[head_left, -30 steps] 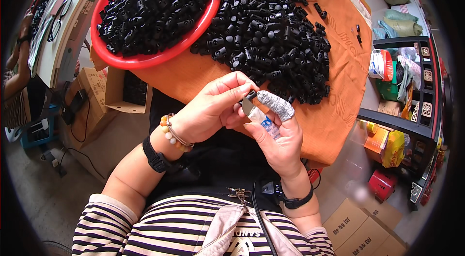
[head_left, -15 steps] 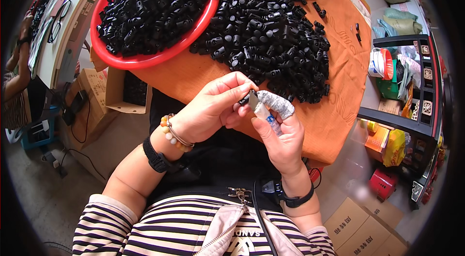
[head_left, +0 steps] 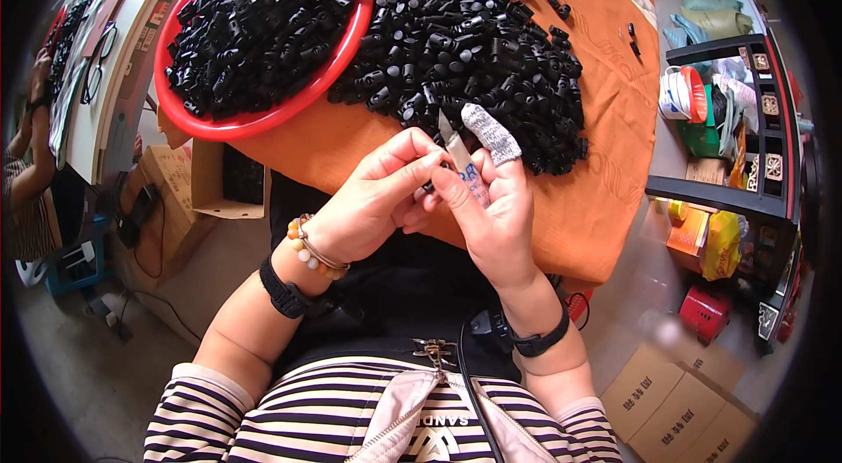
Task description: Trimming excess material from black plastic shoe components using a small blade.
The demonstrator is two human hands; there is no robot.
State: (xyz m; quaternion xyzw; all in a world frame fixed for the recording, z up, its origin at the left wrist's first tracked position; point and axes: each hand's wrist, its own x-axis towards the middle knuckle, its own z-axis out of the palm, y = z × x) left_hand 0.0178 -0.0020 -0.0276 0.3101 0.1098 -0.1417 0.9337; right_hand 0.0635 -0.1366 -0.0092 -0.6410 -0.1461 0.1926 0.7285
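Head view: a small black part (head_left: 429, 187), mostly hidden, sits in my left hand (head_left: 377, 195), pinched between thumb and fingers, presumably to keep it steady. My right hand (head_left: 502, 219) grasps a knife (head_left: 462, 158) by its pale, blue-marked wrapping, probably there to pad the grip; the thin metal tip points away from me. A grey knitted sleeve (head_left: 493, 134) covers my index finger, likely against the edge. Beyond, a heap of stubby, glossy black pieces (head_left: 482, 60) lies on creased orange cloth (head_left: 614, 138) beside a smooth red basin (head_left: 237, 127) holding more, likely for easy reach.

Dark characters on cartons (head_left: 680, 406); lettering on shirt (head_left: 320, 402), blade wrap (head_left: 472, 178).
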